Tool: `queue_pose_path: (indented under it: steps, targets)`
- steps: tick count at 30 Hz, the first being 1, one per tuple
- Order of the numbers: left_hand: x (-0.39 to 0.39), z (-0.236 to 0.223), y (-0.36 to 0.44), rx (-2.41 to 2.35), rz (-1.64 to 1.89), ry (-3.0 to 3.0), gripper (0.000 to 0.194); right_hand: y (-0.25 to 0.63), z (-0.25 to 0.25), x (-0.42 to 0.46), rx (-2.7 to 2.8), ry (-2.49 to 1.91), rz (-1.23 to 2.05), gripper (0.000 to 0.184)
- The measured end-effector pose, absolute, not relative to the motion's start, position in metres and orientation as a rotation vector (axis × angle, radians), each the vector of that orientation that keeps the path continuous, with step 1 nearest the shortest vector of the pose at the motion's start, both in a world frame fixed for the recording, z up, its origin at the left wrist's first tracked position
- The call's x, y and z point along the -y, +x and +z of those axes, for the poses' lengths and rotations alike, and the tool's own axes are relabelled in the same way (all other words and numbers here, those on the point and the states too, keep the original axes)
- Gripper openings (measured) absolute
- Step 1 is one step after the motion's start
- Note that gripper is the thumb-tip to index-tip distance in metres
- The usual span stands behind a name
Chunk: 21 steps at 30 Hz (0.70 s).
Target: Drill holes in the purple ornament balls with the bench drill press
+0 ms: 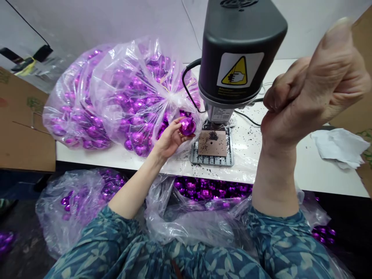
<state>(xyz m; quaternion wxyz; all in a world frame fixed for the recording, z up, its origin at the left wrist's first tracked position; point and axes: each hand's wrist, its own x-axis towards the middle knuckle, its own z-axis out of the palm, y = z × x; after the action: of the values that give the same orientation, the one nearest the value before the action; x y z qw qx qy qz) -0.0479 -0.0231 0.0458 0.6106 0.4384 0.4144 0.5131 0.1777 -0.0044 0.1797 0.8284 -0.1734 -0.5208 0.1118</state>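
Note:
My left hand [172,138] is closed on a shiny purple faceted ball [187,126], held in the fingertips beside the gathered neck of a clear plastic bag [124,89] full of similar balls. Just right of it is a small bench drill press [241,42] with a black housing and a yellow warning label. Beneath its head, a brown square board [212,149] with a small hole and dark shavings lies on the grooved metal base [213,160]. My right hand [314,85] is raised in a fist beside the drill head; whatever it grips is hidden.
Another open plastic bag [197,221] of purple balls hangs below the front edge of the white table [325,176]. A further bag [72,205] is at lower left. Cardboard boxes [26,128] flank the table. Crumpled white paper [341,147] lies at right, and black cables run behind the drill.

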Motion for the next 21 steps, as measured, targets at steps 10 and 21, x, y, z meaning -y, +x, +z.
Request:
queue_pose_path:
  steps: [10, 21]
  targets:
    - [0.033, 0.000, -0.018, -1.124, 1.100, 1.565, 0.059, 0.174, 0.178, 0.006, 1.116, -0.287, 0.183, 0.029]
    - [0.020, 0.007, 0.007, -1.228, 1.012, 2.109, 0.048, 0.175, 0.176, 0.012, 1.146, -0.379, 0.171, 0.046]
